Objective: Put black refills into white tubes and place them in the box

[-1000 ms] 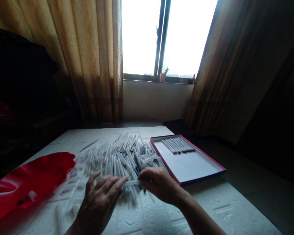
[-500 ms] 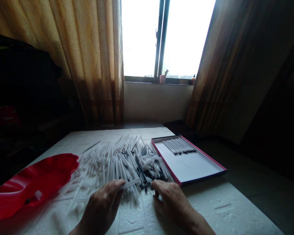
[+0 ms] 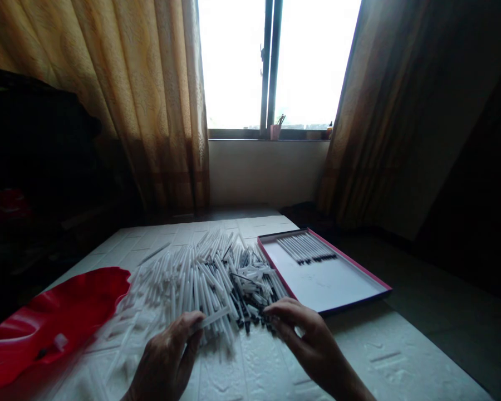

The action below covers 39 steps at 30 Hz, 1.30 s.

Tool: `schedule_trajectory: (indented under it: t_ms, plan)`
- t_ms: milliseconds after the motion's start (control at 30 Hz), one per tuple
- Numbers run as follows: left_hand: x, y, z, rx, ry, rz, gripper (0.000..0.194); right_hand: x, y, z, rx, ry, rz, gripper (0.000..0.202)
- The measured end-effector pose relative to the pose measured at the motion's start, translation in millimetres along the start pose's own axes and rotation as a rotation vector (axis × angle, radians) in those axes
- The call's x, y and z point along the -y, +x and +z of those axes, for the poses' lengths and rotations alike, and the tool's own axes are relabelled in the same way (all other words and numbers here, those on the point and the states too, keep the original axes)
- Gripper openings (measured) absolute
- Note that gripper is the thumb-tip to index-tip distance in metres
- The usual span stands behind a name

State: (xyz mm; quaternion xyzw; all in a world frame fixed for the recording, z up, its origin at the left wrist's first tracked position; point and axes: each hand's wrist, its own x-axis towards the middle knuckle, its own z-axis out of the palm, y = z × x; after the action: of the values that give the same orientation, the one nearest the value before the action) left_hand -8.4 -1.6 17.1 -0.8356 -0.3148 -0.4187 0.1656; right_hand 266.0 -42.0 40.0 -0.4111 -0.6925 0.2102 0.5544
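Note:
My left hand (image 3: 167,353) pinches a clear whitish plastic tube (image 3: 212,317), like a pen barrel, which points to the right over the near edge of the pile. A large heap of similar tubes (image 3: 192,284) spreads across the table, with dark thin sticks and black ends (image 3: 246,323) mixed in at its right side. At those black ends is my right hand (image 3: 304,337), thumb and forefinger drawn together. Whatever its fingertips hold is too small and dark to make out. Right of the heap lies a shallow tray (image 3: 338,289) with a row of black-ended tubes (image 3: 307,248) inside.
A red wavy-edged plastic dish (image 3: 79,301) with a few small pieces in it stands at the left. Everything lies on a white brick-patterned tabletop (image 3: 384,345). Beyond are a window, curtains (image 3: 162,111) and a pink cup (image 3: 274,131) on the sill.
My right hand has turned and moved slightly right, its fingertips now among the black ends. The left hand, still with its tube, has shifted a little left and down. The view tilted slightly.

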Motion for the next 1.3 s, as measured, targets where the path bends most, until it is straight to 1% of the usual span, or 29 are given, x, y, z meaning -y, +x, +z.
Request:
schedule_trajectory:
  t_ms: [67, 133, 200, 267, 467, 567, 733, 800, 1033, 1300]
  plan:
    - [0, -1, 0.0, 0.003, -0.014, -0.016, 0.026, -6, -2, 2, -0.154, 0.017, -0.063, 0.016]
    - [1, -2, 0.1, 0.003, -0.021, -0.024, 0.026, -11, -4, 4, -0.276, 0.021, -0.086, 0.017]
    - [2, -4, 0.5, 0.007, -0.016, -0.026, 0.026, -15, -7, 6, -0.344, 0.009, -0.1, 0.018]
    - [4, -6, 1.2, 0.015, -0.019, -0.03, 0.026, -16, -8, 7, -0.376, -0.002, -0.113, 0.018]
    - [6, -7, 1.6, 0.008, -0.045, -0.034, 0.027, -13, -4, 10, -0.391, 0.0, -0.161, 0.018]
    - [5, -4, 0.9, 0.005, -0.049, -0.034, 0.028, -13, -3, 10, -0.422, -0.003, -0.129, 0.016]
    - [6, -3, 1.5, 0.004, -0.057, -0.042, 0.028, -20, -6, 10, -0.532, 0.027, -0.043, 0.014]
    - [6, -4, 1.8, 0.002, -0.055, -0.04, 0.029, -23, -7, 10, -0.549, 0.045, -0.026, 0.015]
    - [5, -2, -0.2, 0.019, -0.065, -0.02, 0.029, -25, -7, 12, -0.528, 0.038, -0.05, 0.013]
    - [0, 0, 0.7, 0.032, -0.09, -0.009, 0.029, -25, -1, 10, -0.552, 0.063, -0.013, 0.014]
